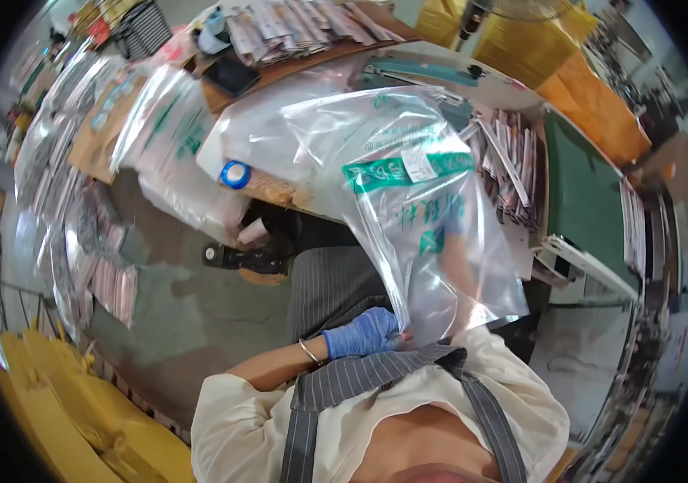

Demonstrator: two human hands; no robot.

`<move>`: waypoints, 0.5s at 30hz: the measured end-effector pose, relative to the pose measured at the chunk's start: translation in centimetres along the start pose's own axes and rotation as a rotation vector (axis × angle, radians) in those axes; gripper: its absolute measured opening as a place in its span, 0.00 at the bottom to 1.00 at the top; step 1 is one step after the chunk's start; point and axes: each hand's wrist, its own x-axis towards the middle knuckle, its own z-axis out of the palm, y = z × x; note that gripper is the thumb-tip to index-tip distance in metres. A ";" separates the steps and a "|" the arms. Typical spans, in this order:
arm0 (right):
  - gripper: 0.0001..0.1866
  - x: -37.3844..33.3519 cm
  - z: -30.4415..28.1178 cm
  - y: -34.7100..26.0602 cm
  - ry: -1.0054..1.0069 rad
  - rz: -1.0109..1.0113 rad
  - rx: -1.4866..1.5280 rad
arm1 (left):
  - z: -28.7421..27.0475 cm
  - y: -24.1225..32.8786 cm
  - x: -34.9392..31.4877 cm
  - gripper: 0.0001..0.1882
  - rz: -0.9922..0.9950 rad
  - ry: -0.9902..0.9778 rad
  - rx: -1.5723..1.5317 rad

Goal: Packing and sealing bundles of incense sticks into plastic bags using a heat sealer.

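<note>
A large clear plastic bag (477, 266) with green print and a green band hangs in front of my body and spreads over the worktable. My left hand (362, 332), in a blue glove, is closed on the bag's lower left edge, close to my apron. Through the film my right forearm shows, reaching forward to my right hand (450, 219), a blurred blue shape. Whether that arm is inside the bag or behind it, I cannot tell; its fingers are hidden. Near the band's middle sits a white label (419, 166).
More clear bags (171, 133) lie to the left. A blue-rimmed tape roll (236, 175) rests at the table's near edge. Packed thin sleeves fill a box (545, 169) on the right, beside a green panel (585, 193). Farther back are a phone (231, 76) and bundled packets (303, 32).
</note>
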 end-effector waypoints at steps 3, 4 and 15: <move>0.16 -1.7 3.5 -0.1 0.007 -0.015 0.079 | -1.1 1.3 1.6 0.20 -0.073 -0.199 0.049; 0.16 -4.0 4.7 -0.4 0.007 -0.019 0.105 | 0.9 0.7 1.8 0.20 -0.072 -0.220 0.052; 0.17 -5.9 6.7 1.8 -0.163 -0.265 0.182 | 7.2 1.3 2.8 0.16 0.172 0.089 0.423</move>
